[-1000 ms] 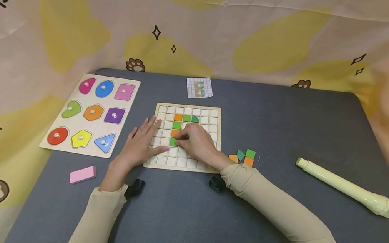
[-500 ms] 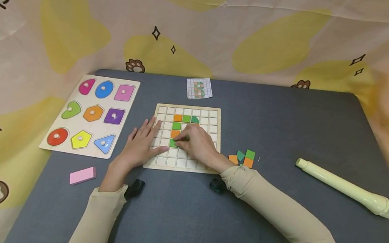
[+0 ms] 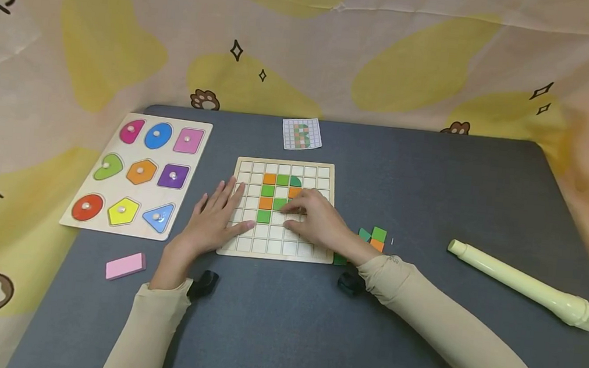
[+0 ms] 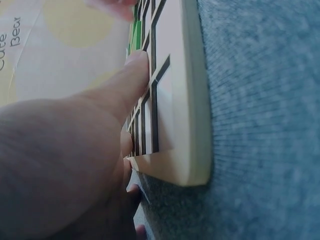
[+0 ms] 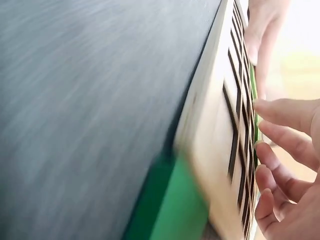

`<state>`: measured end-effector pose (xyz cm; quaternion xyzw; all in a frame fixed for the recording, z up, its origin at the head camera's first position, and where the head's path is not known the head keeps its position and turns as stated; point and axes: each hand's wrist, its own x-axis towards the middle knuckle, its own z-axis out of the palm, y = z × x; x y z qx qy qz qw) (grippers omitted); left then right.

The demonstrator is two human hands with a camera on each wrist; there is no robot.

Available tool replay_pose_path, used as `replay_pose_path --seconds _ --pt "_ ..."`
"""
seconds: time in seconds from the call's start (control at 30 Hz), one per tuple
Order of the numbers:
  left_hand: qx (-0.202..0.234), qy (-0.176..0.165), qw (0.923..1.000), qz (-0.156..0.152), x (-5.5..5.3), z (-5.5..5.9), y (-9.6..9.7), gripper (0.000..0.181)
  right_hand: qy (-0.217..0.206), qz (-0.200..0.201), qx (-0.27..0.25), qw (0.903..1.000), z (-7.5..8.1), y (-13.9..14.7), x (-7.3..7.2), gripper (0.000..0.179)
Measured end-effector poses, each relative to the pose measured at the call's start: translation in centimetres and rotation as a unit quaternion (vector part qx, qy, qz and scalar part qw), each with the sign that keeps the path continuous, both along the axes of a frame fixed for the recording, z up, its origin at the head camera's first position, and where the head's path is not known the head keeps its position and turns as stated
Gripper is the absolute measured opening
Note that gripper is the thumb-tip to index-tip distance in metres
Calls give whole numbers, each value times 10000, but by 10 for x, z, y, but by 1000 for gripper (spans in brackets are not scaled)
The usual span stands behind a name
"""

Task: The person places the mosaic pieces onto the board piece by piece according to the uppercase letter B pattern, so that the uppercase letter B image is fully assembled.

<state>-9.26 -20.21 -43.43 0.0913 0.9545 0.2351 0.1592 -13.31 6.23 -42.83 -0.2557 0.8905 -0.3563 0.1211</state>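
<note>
A square wooden grid board (image 3: pixel 247 244) lies on the dark table. Orange and green tiles sit in its cells, among them a green square tile (image 3: pixel 263 216) near the left thumb and a dark green quarter-round tile (image 3: pixel 295 181) at the upper right. My left hand (image 3: pixel 207 220) rests with spread fingers on the board's left edge, thumb over the grid. Over the tiles hovers my right hand (image 3: pixel 319 220), its fingers loosely bent and thumb apart, with no tile visible between them. It partly covers an orange tile (image 3: pixel 294 192) and a green tile (image 3: pixel 278 204).
Loose green and orange tiles (image 3: pixel 379 234) lie right of the board, partly behind the right forearm. A pattern card (image 3: pixel 302 134) lies behind it. A knobbed shape puzzle (image 3: pixel 165 155) and a pink block (image 3: pixel 125 266) are at left, a pale yellow tube (image 3: pixel 527 283) at right.
My right hand has moved right, away from the green tile near the left thumb, uncovering an orange and a green tile. The left hand has stayed in place.
</note>
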Motion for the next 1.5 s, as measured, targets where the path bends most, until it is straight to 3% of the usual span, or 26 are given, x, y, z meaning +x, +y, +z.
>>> replay_pose_path --seconds 0.23,0.43,0.77,1.1,1.3,1.5 --pt "24 -19 10000 -49 -1 2 0 90 -115 -322 -18 9994 0 43 -2 29" --pt "90 -22 10000 -33 0 2 -1 85 -213 -298 76 9993 3 86 -6 36" --pt "52 -13 10000 20 1 2 0 87 -593 529 611 9950 9 132 -6 25" --pt "22 -68 9999 81 1 2 2 88 -489 519 448 9964 8 129 -2 18" --pt "161 -3 9998 111 1 0 1 88 -399 20 -270 9988 3 112 0 14" --pt "169 43 9998 109 0 0 1 89 -712 -511 -1048 9906 -1 81 5 9"
